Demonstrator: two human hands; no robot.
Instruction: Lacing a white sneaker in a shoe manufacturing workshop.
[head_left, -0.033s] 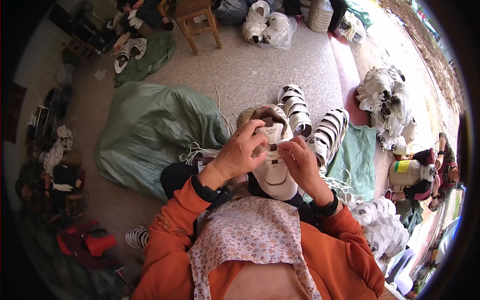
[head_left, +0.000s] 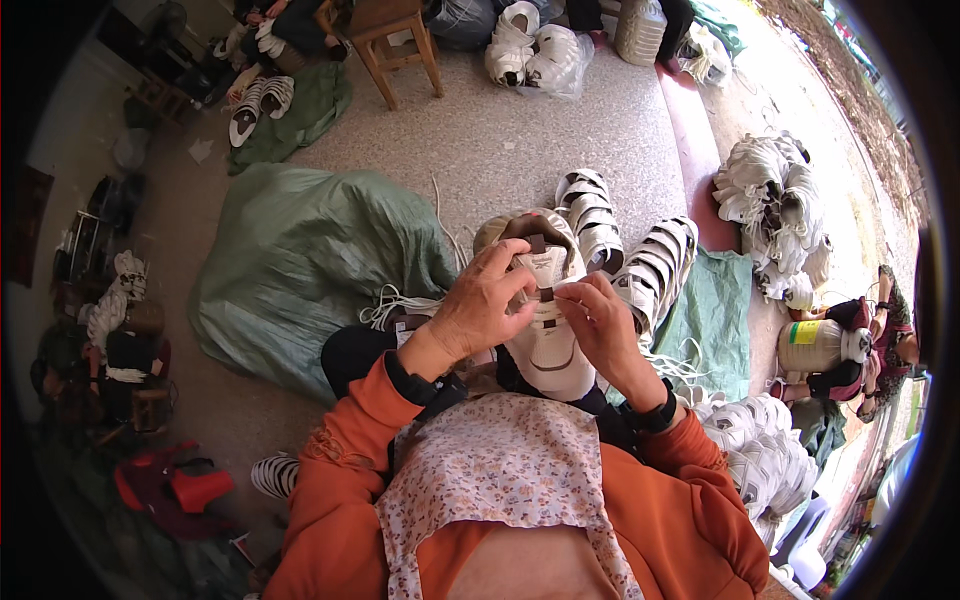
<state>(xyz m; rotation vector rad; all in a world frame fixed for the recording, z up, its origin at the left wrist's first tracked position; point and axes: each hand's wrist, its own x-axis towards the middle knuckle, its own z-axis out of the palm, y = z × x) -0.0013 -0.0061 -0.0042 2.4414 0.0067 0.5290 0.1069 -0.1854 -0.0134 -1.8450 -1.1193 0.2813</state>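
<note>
A: The fingers of the left hand are bent, with the forefinger up on the tongue and the thumb lower down, a gap between the two. What about the other side?

B: On the right hand, thumb and forefinger come nearly together beside a small dark patch in the middle of the tongue. Whether either hand truly pinches something, I can't tell; the tips hide it.

A: And the shoe itself?

B: Centre of the frame, between the hands, toe towards the lower edge, just above the flowered apron.

A: How would you do this bit well?

B: It looks like fine work on the tongue, so I'd brace it flat with the left and let the right make small, light moves. Pull straight along the tongue, not sideways, or it may twist. I'd check that the patch lies square afterwards.

A: Describe the shoe for me.

B: Off-white, with a rounded toe and a thin brownish curve across it. A dark tab stands at the tongue's top, and the opening behind has a tan rim. The striped shoe to its right shows dark bands between white straps.
</note>
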